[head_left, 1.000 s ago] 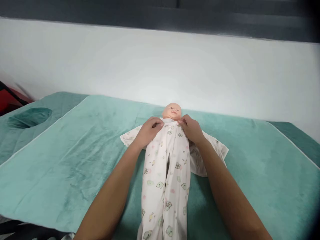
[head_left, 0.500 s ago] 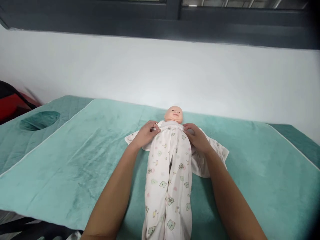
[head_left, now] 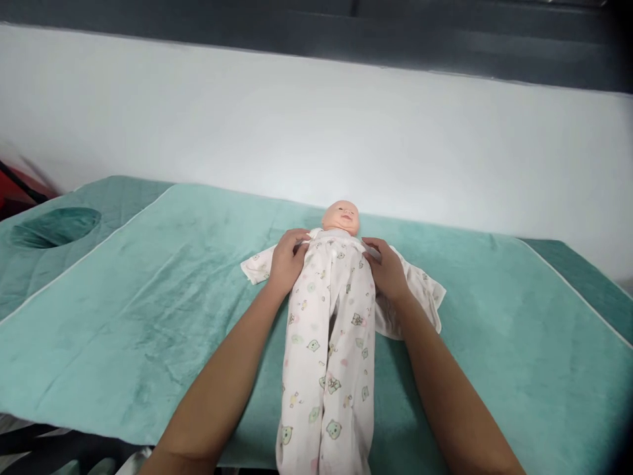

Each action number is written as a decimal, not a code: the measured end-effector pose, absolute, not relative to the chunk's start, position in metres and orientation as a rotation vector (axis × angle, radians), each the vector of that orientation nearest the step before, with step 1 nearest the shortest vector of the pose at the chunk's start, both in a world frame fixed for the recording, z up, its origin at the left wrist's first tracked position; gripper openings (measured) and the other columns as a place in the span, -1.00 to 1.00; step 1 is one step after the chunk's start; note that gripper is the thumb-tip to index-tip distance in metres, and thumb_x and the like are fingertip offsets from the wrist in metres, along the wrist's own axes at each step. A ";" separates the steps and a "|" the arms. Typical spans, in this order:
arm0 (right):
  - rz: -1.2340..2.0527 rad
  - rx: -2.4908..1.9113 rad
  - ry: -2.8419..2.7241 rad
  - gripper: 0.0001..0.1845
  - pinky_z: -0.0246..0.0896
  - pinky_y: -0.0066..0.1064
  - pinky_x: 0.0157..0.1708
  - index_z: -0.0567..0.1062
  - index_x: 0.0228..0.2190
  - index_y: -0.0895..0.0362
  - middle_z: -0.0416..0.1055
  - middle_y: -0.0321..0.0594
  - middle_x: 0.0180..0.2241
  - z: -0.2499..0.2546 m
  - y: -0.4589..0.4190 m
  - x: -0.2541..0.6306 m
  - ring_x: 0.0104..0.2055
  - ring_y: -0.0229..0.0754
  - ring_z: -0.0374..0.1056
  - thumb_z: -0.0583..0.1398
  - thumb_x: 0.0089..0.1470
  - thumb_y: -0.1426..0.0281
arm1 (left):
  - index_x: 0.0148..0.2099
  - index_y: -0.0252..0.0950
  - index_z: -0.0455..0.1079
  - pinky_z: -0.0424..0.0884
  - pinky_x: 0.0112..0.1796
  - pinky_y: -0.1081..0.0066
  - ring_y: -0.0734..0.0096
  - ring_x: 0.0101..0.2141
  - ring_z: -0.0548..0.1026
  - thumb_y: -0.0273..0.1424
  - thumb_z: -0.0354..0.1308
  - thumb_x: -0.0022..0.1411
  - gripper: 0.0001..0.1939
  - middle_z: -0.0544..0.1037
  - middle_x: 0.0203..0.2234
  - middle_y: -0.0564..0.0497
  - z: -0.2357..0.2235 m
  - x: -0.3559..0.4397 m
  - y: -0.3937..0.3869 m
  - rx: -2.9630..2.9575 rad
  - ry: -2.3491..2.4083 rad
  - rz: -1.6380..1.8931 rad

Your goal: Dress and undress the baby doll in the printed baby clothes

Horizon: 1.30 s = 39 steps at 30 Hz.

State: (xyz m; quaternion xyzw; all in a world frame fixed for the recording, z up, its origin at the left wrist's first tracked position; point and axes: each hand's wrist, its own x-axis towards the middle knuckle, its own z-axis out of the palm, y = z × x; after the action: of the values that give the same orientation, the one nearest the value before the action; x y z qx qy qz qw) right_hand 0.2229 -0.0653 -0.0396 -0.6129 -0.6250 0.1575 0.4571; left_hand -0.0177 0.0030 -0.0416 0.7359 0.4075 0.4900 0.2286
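Observation:
A baby doll [head_left: 341, 217] lies on its back with its head toward the wall. White baby pants [head_left: 329, 330] printed with small green animals cover its front, the waistband up near the chin and the legs stretching toward me. A matching shirt [head_left: 415, 293] spreads out from beneath on both sides. My left hand [head_left: 287, 259] is closed on the left end of the waistband, thumb and fingers bent around the edge. At the right end, my right hand [head_left: 388, 267] grips the waistband the same way. The doll's body is hidden under the cloth.
Green plush cloth covers the bed [head_left: 173, 297], with a round face hole [head_left: 57, 227] at its left end. Behind it rises a white wall [head_left: 247, 125] below a dark window frame [head_left: 316, 30]. Something red and black [head_left: 20, 188] shows at the far left.
The camera view has tilted down and shifted slightly. Both hands stay at the waistband, with small finger movements at its two ends; the left hand sits more along the side edge.

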 end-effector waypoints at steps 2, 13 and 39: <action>0.273 -1.452 -1.519 -0.69 0.19 -0.11 0.09 0.41 -0.02 0.02 0.44 -0.13 0.02 -0.036 -0.082 0.211 0.09 -0.02 0.31 0.06 0.21 0.34 | -0.12 -0.22 0.35 0.40 -0.09 0.32 0.32 -0.01 0.43 -0.41 0.00 0.31 -0.86 0.47 -0.02 -0.07 -0.037 -0.016 -0.005 2.039 1.109 1.417; 0.414 -1.479 -1.739 -0.65 0.06 -0.36 -0.40 0.24 -0.52 0.07 0.27 -0.35 -0.52 -0.014 -0.118 0.193 -0.45 -0.24 0.17 0.13 0.23 0.17 | -0.49 -0.24 0.15 0.14 -0.44 0.42 0.46 -0.52 0.22 -0.13 0.05 0.28 -0.62 0.26 -0.60 0.13 -0.009 -0.025 -0.027 2.172 1.265 0.873; 0.294 -1.424 -2.270 -0.49 -0.22 0.12 0.33 0.47 0.08 0.02 0.37 -0.06 0.15 -0.056 -0.131 0.230 0.32 0.17 0.04 0.25 0.06 0.32 | -0.22 -0.24 0.53 0.45 -0.07 0.22 0.16 -0.22 0.54 -0.47 0.02 0.15 -0.74 0.64 -0.33 -0.01 -0.013 -0.045 -0.024 2.182 0.728 0.328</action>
State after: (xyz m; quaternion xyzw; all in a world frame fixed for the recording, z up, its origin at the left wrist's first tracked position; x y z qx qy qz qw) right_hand 0.2302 -0.1312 -0.0560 -0.5152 -0.8212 0.1064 0.2209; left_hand -0.0445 -0.0244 -0.0133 0.8617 0.2874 0.1296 0.3976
